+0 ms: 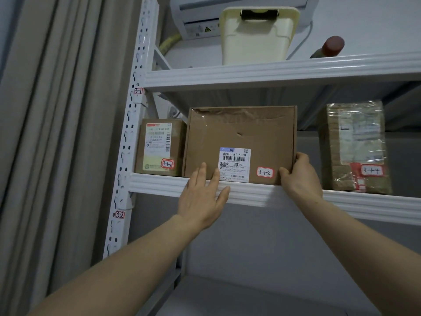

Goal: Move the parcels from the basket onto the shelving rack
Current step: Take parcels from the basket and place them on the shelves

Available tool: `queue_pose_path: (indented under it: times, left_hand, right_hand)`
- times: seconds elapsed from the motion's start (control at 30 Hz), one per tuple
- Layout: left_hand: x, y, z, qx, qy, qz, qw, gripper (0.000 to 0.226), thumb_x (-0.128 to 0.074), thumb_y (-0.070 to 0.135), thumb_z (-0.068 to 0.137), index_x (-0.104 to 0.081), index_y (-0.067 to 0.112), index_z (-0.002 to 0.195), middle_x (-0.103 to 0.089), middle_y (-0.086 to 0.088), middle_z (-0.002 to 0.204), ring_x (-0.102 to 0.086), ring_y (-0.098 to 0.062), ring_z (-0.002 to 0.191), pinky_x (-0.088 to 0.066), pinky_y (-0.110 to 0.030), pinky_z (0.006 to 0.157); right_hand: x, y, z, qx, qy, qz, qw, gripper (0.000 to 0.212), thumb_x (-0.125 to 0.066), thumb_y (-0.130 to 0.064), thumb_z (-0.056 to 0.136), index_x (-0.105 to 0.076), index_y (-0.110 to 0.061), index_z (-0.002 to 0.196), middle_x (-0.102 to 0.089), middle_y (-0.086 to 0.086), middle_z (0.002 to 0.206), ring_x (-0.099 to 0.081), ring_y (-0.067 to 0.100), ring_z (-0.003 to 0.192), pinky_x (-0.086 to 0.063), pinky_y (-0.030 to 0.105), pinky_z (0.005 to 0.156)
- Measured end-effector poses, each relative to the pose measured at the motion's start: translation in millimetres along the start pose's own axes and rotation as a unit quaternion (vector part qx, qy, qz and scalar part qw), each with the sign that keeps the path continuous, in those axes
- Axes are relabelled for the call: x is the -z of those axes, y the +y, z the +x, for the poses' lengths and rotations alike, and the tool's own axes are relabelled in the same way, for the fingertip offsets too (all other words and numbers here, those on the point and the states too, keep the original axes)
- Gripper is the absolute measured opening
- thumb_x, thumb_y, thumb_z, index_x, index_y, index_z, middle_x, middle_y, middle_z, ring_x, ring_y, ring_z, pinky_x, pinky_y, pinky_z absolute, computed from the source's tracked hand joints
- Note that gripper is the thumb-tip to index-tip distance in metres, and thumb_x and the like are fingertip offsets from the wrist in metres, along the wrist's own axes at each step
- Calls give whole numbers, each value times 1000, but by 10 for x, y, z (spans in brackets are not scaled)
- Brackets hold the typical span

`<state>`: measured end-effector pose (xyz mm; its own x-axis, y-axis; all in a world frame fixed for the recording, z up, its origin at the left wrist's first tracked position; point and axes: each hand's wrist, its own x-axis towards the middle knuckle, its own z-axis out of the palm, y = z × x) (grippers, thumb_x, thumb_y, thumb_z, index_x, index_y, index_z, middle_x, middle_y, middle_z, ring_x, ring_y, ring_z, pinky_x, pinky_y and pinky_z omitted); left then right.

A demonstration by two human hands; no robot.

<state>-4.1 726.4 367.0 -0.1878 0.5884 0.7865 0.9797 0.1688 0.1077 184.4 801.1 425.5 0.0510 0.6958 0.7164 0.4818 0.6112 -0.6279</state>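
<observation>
A flat brown cardboard parcel (241,135) tagged 3-1-2 stands upright on the middle shelf of the white shelving rack (364,202). My right hand (298,176) grips its lower right corner, fingers round the edge and thumb on the front. With straight fingers, my left hand (202,197) lies flat against the parcel's lower front and the shelf lip. A smaller box (159,148) tagged 3-1-1 sits to its left, touching it. To the right stands a taped parcel (355,147) tagged 3-1-4, apart from it. The basket is out of view.
On the top shelf stand a cream plastic container (257,35) and a red-capped bottle (330,47). An air conditioner (198,21) hangs behind. A grey curtain (52,133) hangs left of the rack's upright post (134,124). A lower shelf (250,295) shows below.
</observation>
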Motion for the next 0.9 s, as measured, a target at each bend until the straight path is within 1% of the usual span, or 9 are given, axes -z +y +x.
queue_pose_path:
  times: [0.07,0.13,0.23,0.47,0.53,0.63,0.8,0.9]
  left_hand:
    - [-13,-10,7,-5,2,20,1000,62,-17,56,98,-11,27,153,1,-8,161,-3,-24,147,-4,-36,118]
    - [-15,-27,2,-11,10,33,999,63,-14,57,98,-13,28,153,-2,-11,161,-6,-25,146,-1,-36,118]
    - [-10,-49,-5,-15,11,21,1000,60,-20,54,99,-15,28,153,-4,-11,160,-7,-25,146,-2,-36,118]
    - [15,-47,-7,-19,10,4,1000,62,-22,54,99,-17,23,152,-9,-10,160,-9,-23,145,-4,-36,118]
    - [28,-49,-10,-19,1,1,1000,64,-21,54,98,-16,21,152,-9,-9,160,-9,-23,146,-4,-36,118]
    - [55,-60,-19,-25,-8,3,1000,65,-20,55,98,-17,19,152,-11,-9,160,-10,-23,146,-4,-36,119]
    - [97,-88,-60,-38,-5,1,999,67,-21,55,98,-20,15,151,-19,-9,157,-16,-22,144,-8,-36,119]
    - [136,-132,-76,-49,0,-10,999,67,-24,54,98,-23,13,150,-24,-9,155,-19,-22,143,-11,-35,118]
  right_hand:
    - [-20,-18,7,-3,-3,-7,1000,43,-50,-19,97,-34,-10,136,-54,10,132,-54,32,115,-44,42,90]
    - [-43,-22,8,-3,-3,-15,1000,44,-51,-19,96,-34,-9,136,-54,11,132,-54,34,115,-43,43,91]
    - [-62,-21,4,-4,-3,-27,1000,44,-51,-19,96,-33,-9,135,-54,11,132,-54,34,115,-43,45,91]
    - [-77,-46,10,-16,-22,-62,998,37,-46,-15,97,-35,-6,130,-55,14,128,-54,37,112,-43,44,90]
    - [-84,-57,10,-20,-28,-73,997,35,-46,-15,97,-36,-4,128,-55,16,127,-53,38,112,-44,46,93]
    - [-104,-73,3,-28,-34,-83,996,33,-44,-14,98,-36,-5,128,-55,16,128,-53,38,114,-41,48,98]
    - [-117,-90,-24,-47,-31,-120,991,33,-44,-15,99,-36,-6,130,-56,14,127,-52,35,117,-33,41,101]
    - [-160,-90,-42,-58,-16,-118,991,38,-46,-16,97,-35,-6,132,-54,14,129,-51,35,119,-32,43,103]
